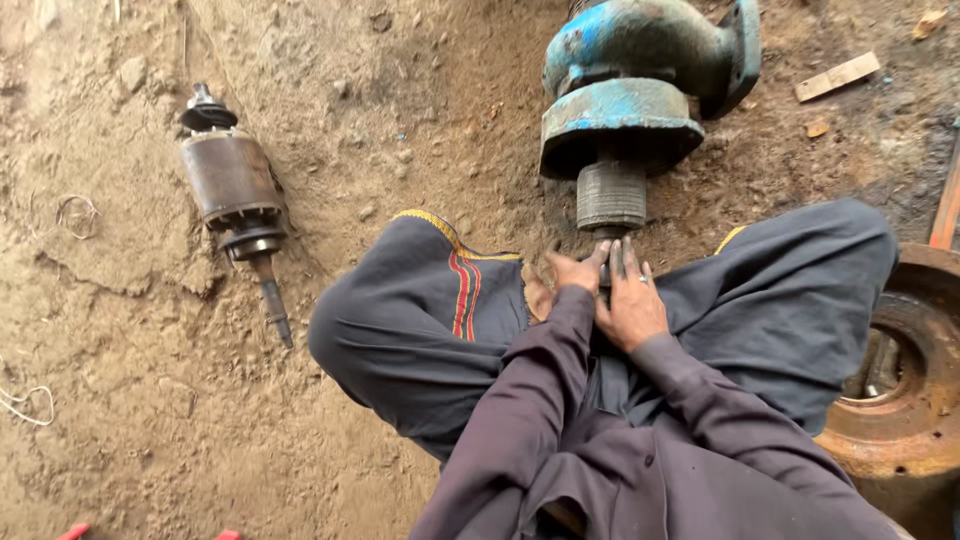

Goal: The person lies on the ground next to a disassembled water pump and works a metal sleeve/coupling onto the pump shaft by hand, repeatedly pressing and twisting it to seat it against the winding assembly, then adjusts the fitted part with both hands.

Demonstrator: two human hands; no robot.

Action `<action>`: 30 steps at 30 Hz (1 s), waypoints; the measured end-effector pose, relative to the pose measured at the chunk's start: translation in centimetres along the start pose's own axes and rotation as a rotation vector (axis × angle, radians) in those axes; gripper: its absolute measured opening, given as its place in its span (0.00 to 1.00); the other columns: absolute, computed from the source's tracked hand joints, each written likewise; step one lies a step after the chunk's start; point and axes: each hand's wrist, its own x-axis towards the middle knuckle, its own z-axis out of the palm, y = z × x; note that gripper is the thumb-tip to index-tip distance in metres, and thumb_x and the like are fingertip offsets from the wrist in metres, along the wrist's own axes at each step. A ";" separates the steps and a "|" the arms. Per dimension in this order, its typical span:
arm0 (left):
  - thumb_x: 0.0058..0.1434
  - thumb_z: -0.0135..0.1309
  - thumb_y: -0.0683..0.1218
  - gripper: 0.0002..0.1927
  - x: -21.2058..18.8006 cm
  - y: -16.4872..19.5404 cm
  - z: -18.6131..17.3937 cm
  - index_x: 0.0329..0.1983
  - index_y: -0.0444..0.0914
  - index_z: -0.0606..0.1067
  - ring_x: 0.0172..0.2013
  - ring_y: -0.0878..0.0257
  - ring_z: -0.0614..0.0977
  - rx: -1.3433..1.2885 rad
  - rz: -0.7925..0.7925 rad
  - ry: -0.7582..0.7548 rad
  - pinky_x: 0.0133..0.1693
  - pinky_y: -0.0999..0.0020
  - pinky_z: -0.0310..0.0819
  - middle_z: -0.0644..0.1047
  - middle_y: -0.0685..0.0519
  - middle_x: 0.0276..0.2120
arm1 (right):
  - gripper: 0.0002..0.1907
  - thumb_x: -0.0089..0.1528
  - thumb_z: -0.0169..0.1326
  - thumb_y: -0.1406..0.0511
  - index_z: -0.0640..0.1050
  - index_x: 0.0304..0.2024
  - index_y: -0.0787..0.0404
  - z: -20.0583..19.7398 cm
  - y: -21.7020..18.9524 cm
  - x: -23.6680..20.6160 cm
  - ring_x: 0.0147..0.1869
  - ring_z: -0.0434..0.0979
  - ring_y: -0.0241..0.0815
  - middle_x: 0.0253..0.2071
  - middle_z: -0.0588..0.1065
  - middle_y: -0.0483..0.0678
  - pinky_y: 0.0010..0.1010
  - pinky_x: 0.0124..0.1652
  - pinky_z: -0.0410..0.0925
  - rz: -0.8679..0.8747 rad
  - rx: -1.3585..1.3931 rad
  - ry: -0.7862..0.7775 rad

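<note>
A blue, worn pump housing (640,70) lies on the dirt in front of me. A grey ribbed rotor (610,193) sticks out of it toward my lap, and a short shaft stub (606,233) pokes from the rotor's near end. My left hand (574,272) pinches at that stub with its fingertips. My right hand (632,298) lies beside it, fingers stretched out flat toward the stub. Both hands touch each other between my spread knees, which are covered in dark grey cloth. What lies under the hands is hidden.
A rusty motor armature with a long shaft (235,185) lies on the ground at the left. A round rusty casing (905,400) sits at my right knee. There is a wood scrap (838,76) at the top right and loose wire (30,400) at the left edge.
</note>
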 end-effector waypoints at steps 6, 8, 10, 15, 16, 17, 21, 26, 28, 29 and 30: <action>0.44 0.72 0.59 0.58 -1.2 0.6 -0.4 0.70 0.28 0.56 0.61 0.45 0.74 0.033 0.107 0.008 0.64 0.59 0.65 0.71 0.32 0.62 | 0.52 0.56 0.54 0.51 0.51 0.74 0.70 1.0 0.5 -0.4 0.78 0.53 0.57 0.76 0.51 0.64 0.52 0.70 0.50 0.005 -0.097 -0.040; 0.47 0.73 0.57 0.58 -1.1 0.8 -0.4 0.69 0.25 0.54 0.62 0.45 0.75 0.009 0.104 -0.002 0.64 0.59 0.66 0.72 0.32 0.61 | 0.50 0.59 0.52 0.50 0.51 0.75 0.68 0.9 0.5 -0.5 0.80 0.53 0.56 0.77 0.51 0.62 0.51 0.72 0.49 0.038 -0.116 -0.031; 0.48 0.72 0.55 0.57 -0.9 0.7 -0.2 0.72 0.29 0.53 0.62 0.46 0.73 -0.031 0.095 0.015 0.63 0.57 0.66 0.70 0.33 0.62 | 0.50 0.60 0.51 0.49 0.50 0.76 0.67 0.8 0.4 -0.4 0.81 0.52 0.57 0.78 0.50 0.62 0.51 0.73 0.48 0.038 -0.119 -0.043; 0.46 0.74 0.51 0.64 -0.3 0.0 0.1 0.72 0.30 0.41 0.63 0.51 0.72 -0.267 0.105 -0.080 0.64 0.58 0.66 0.68 0.36 0.64 | 0.53 0.59 0.51 0.46 0.47 0.76 0.64 0.6 0.0 0.4 0.80 0.50 0.58 0.79 0.46 0.61 0.56 0.71 0.45 0.076 -0.140 -0.082; 0.48 0.75 0.51 0.64 -0.1 -0.2 0.1 0.73 0.27 0.42 0.63 0.51 0.73 -0.121 0.022 -0.067 0.64 0.59 0.66 0.69 0.34 0.63 | 0.53 0.59 0.50 0.47 0.46 0.77 0.64 0.5 0.0 0.4 0.80 0.51 0.57 0.79 0.45 0.60 0.59 0.71 0.45 0.087 -0.126 -0.098; 0.51 0.76 0.51 0.63 -0.1 -0.1 0.0 0.74 0.24 0.44 0.63 0.50 0.73 0.024 -0.054 -0.054 0.65 0.59 0.67 0.70 0.31 0.62 | 0.53 0.60 0.50 0.47 0.46 0.78 0.63 0.5 -0.1 0.4 0.80 0.51 0.57 0.80 0.45 0.59 0.61 0.71 0.46 0.095 -0.111 -0.108; 0.51 0.74 0.49 0.52 0.1 -0.2 0.1 0.71 0.26 0.57 0.60 0.50 0.76 -0.186 0.402 -0.037 0.63 0.57 0.67 0.74 0.34 0.62 | 0.56 0.56 0.53 0.45 0.41 0.77 0.56 0.0 -0.5 0.4 0.80 0.49 0.54 0.80 0.38 0.51 0.73 0.64 0.43 0.235 -0.117 -0.316; 0.46 0.67 0.50 0.58 -0.4 0.5 0.0 0.76 0.35 0.48 0.49 0.46 0.81 -0.160 -0.076 -0.091 0.54 0.53 0.76 0.78 0.37 0.51 | 0.56 0.58 0.52 0.45 0.41 0.79 0.53 -0.6 -1.1 0.8 0.73 0.64 0.56 0.83 0.38 0.51 0.76 0.68 0.43 0.267 -0.067 -0.286; 0.48 0.74 0.48 0.57 -0.7 0.7 -0.1 0.72 0.29 0.50 0.57 0.45 0.76 -0.100 0.247 0.001 0.59 0.53 0.68 0.72 0.35 0.58 | 0.56 0.57 0.53 0.45 0.40 0.79 0.53 -0.7 -1.2 0.7 0.73 0.63 0.57 0.82 0.37 0.50 0.77 0.66 0.43 0.264 -0.089 -0.306; 0.48 0.77 0.46 0.57 -0.8 0.7 -0.2 0.70 0.27 0.50 0.61 0.45 0.73 -0.073 0.414 0.044 0.62 0.53 0.64 0.69 0.34 0.62 | 0.57 0.56 0.54 0.45 0.40 0.78 0.53 -0.8 -1.1 0.6 0.74 0.60 0.58 0.81 0.37 0.51 0.77 0.64 0.43 0.247 -0.082 -0.287; 0.49 0.75 0.48 0.57 -0.7 0.8 -0.2 0.71 0.27 0.49 0.61 0.46 0.74 -0.073 0.270 0.018 0.62 0.54 0.66 0.71 0.34 0.61 | 0.59 0.55 0.56 0.45 0.40 0.77 0.54 -0.8 -1.0 0.4 0.75 0.58 0.59 0.80 0.37 0.51 0.78 0.62 0.42 0.239 -0.076 -0.292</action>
